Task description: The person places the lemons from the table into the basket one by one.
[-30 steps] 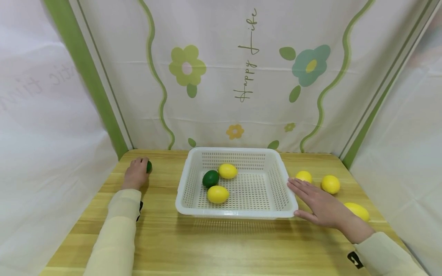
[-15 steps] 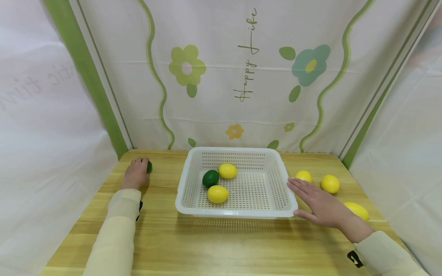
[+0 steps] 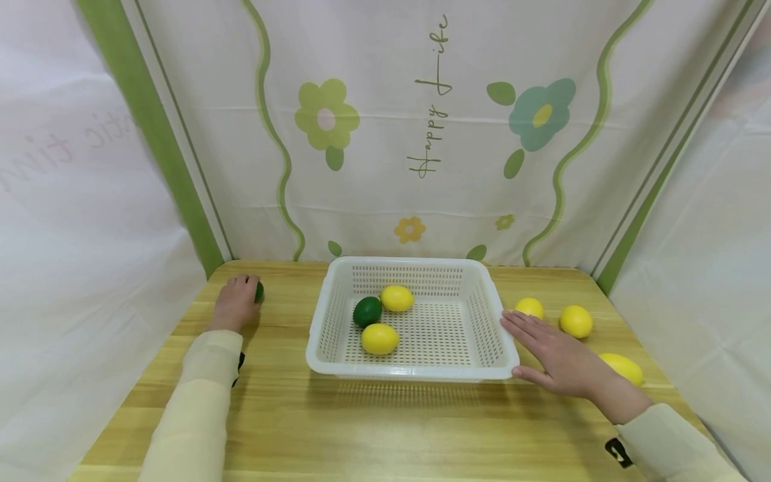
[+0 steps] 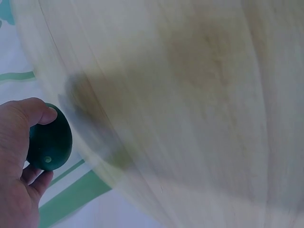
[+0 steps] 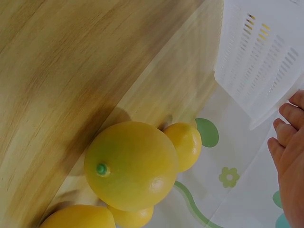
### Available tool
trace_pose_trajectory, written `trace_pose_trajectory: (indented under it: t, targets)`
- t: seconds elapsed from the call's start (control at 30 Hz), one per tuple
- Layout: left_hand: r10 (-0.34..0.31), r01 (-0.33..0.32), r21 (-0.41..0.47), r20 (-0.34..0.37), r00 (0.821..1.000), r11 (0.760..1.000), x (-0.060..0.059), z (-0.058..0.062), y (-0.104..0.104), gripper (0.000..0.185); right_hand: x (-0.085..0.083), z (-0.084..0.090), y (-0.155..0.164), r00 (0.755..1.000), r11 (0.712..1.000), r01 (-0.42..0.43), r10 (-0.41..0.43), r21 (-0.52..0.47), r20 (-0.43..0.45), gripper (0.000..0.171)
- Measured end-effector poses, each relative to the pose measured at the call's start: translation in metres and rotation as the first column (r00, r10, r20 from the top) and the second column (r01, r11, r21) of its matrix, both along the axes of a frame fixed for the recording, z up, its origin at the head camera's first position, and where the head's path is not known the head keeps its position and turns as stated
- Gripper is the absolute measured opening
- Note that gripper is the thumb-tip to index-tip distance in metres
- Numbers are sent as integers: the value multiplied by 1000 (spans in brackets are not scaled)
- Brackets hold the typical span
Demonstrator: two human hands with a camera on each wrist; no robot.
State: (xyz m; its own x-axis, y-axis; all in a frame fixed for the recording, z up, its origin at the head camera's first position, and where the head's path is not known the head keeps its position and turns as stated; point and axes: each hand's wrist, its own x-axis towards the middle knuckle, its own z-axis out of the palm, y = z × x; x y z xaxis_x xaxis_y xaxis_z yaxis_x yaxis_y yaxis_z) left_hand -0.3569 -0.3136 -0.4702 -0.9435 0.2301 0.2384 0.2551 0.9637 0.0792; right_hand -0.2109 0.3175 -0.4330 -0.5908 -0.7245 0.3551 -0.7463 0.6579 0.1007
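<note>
1. Pinching the dark green fruit between the thumb on one side and fingers on the other, the left hand appears to have a sound hold
2. Even, moderate pressure probably serves best here, as the smooth rounded skin could roll away if the thumb sits off-centre
3. This fruit is at the far left of the wooden table; whether it touches the wood I cannot tell, so raising it straight up seems safer than dragging it
4. Straight and mostly pressed together, the fingers of the right hand lie at the right rim of the white basket, with the thumb spread apart at the near right corner; a light touch should steady the rim without tipping it
5. Inside the basket, left of centre, a second green fruit lies close between a far yellow fruit and a near yellow fruit; jolting the basket could set all three rolling
6. Out to the right rest three loose yellow fruits, the nearest partly hidden behind the right wrist, so keeping that forearm quiet would avoid a nudge
</note>
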Motion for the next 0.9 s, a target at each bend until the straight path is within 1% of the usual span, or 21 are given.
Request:
trace_pose_trajectory:
  t: [0.23,0.53,0.73,0.9]
  targets:
    - [-22,22,-13,-38,999,1000,2,2,0,47,0,0,1,1000,1000,1,-1,-3,0,78]
    - [-78,75,-39,-93,993,996,2,5,4,45,1,1,-1,1000,1000,-3,3,-9,0,77]
    - [-133,123,-69,-158,978,990,0,9,7,45,-1,-1,0,1000,1000,-12,12,-8,-10,77]
    - [-179,162,-99,-206,962,982,1,18,15,47,-2,-2,1,1000,1000,-17,17,-11,-13,77]
